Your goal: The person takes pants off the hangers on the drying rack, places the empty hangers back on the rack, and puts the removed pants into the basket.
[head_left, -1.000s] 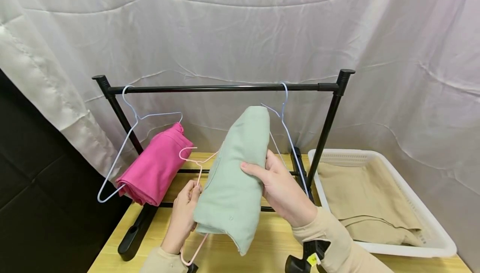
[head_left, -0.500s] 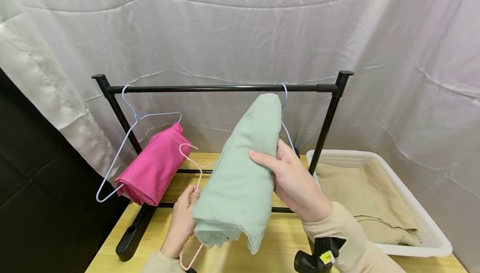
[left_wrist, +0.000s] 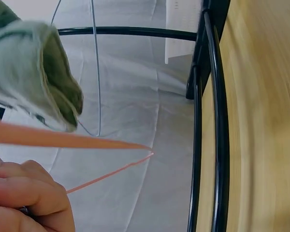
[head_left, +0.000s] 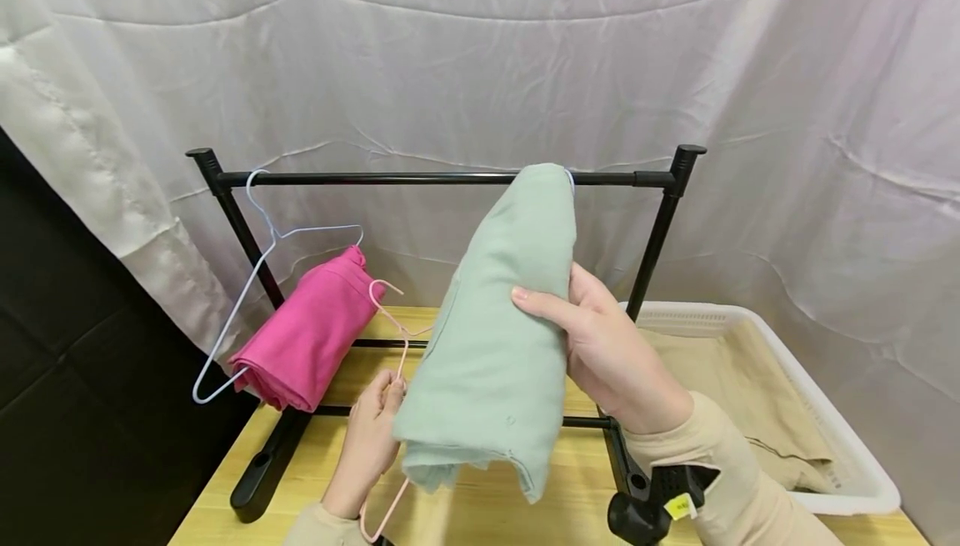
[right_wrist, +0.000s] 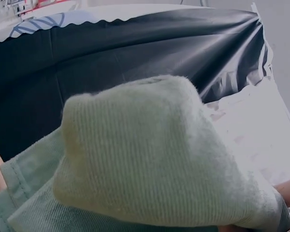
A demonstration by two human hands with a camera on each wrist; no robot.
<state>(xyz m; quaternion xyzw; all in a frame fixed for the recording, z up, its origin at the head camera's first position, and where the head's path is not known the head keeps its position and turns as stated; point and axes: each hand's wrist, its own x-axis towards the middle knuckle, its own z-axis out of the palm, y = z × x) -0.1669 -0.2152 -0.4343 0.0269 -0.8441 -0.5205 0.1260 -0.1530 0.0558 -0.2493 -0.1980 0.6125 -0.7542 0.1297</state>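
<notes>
In front of the rack (head_left: 390,178), the left hand (head_left: 370,425) holds a pink hanger (head_left: 405,350); the right hand (head_left: 611,354) grips green cloth (head_left: 491,346). Pink cloth (head_left: 311,333) hangs at the rack's left; a basket (head_left: 862,503) sits at its right.

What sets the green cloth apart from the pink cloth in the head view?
The green cloth is pale, while the pink cloth is vivid. The right hand grips the green cloth; the pink cloth is draped over a blue hanger that hangs from the black rack. Both are folded.
</notes>
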